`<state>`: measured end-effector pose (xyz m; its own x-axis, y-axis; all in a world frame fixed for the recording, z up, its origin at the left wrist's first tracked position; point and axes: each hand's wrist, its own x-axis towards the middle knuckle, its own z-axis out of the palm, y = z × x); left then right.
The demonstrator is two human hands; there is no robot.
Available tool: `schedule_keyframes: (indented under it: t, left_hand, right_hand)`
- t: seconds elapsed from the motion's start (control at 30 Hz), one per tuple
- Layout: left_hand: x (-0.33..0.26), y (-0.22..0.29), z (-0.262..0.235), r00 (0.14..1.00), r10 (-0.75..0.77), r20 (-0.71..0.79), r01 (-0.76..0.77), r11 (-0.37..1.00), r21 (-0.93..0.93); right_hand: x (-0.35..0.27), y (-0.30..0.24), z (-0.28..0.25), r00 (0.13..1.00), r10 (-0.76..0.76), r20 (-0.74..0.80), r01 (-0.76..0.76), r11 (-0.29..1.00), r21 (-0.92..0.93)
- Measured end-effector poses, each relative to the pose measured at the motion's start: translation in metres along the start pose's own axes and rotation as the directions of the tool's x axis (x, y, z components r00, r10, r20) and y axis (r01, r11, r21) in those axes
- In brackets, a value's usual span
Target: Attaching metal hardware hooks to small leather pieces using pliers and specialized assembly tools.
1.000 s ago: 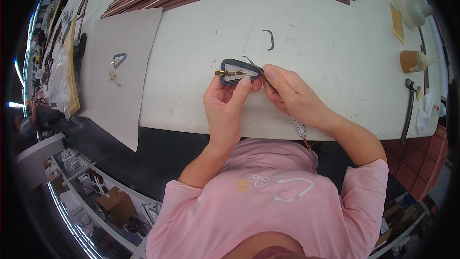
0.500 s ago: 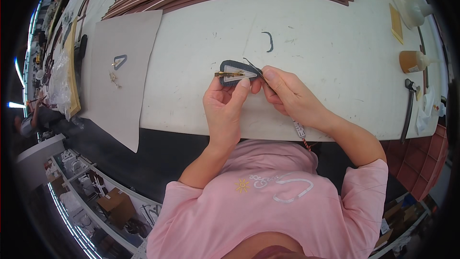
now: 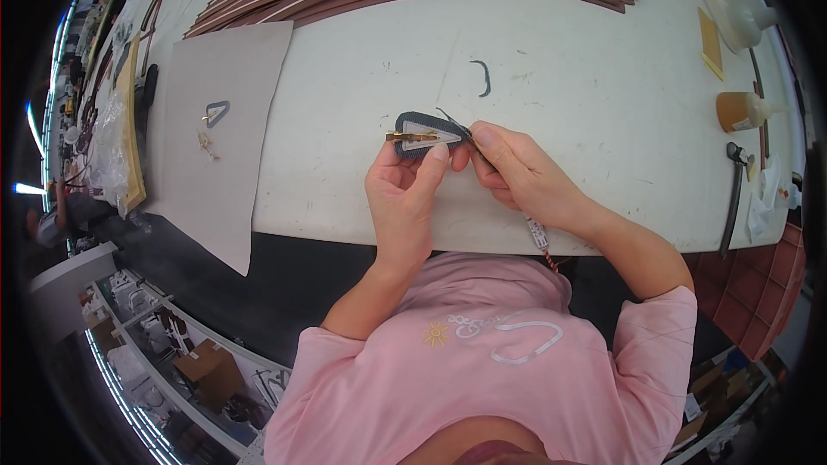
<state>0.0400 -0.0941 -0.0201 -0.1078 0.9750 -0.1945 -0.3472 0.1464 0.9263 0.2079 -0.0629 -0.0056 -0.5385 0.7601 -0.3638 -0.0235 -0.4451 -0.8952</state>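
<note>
Left hand pinches the dark patch over the table, long axis left-right (gold clip across it). Right hand grips its right tip, equally near.

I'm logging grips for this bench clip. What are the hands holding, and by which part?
Both hold a dark triangular hair clip: left hand pinches its lower edge, right hand grips the pointed right end.
</note>
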Motion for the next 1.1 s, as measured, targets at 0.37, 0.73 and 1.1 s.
schedule_keyframes:
  t: [0.37, 0.73, 1.1]
  left_hand:
    - [0.0007, 0.0020, 0.0020, 1.000, -0.023, -0.013, 0.023, 1.000, -0.017]
    - [0.0003, 0.0036, -0.0001, 0.999, -0.035, 0.007, 0.035, 0.999, -0.027]
    - [0.0022, 0.0041, -0.0028, 0.998, -0.051, 0.034, 0.052, 0.998, -0.031]
  right_hand:
    - [0.0012, 0.0016, -0.0006, 0.999, -0.043, 0.015, 0.044, 0.998, -0.044]
    - [-0.0010, -0.0013, -0.0031, 0.998, -0.057, 0.037, 0.060, 0.994, -0.096]
    - [-0.0016, -0.0034, -0.0073, 0.998, -0.051, 0.043, 0.056, 0.991, -0.121]
